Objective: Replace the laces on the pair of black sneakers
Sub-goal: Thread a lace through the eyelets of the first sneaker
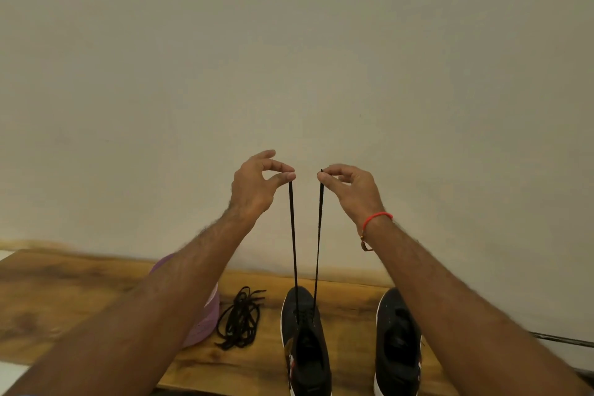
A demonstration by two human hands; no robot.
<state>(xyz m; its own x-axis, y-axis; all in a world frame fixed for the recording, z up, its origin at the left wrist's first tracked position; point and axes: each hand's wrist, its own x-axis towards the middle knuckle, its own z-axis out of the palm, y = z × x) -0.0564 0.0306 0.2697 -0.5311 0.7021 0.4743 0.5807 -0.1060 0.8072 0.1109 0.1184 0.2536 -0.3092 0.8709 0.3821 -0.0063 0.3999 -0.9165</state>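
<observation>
Left hand (257, 185) and right hand (350, 188) each pinch one end of new lace (293, 235), raised taut, evening lengths. Below hands, left sneaker (305, 341) threaded at lowest eyelets only (judging). Right sneaker (397, 344), under right forearm, unlaced. Loose lace bundle (239, 320) below left forearm.

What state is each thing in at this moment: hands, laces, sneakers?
left hand: raised, pinching one lace end
right hand: raised, pinching the other end
black lace: threaded through the sneaker's front eyelets, both strands pulled up taut
left sneaker: upright, partly laced
right sneaker: upright, no lace visible
spare laces: loose bundle on the wooden table
</observation>
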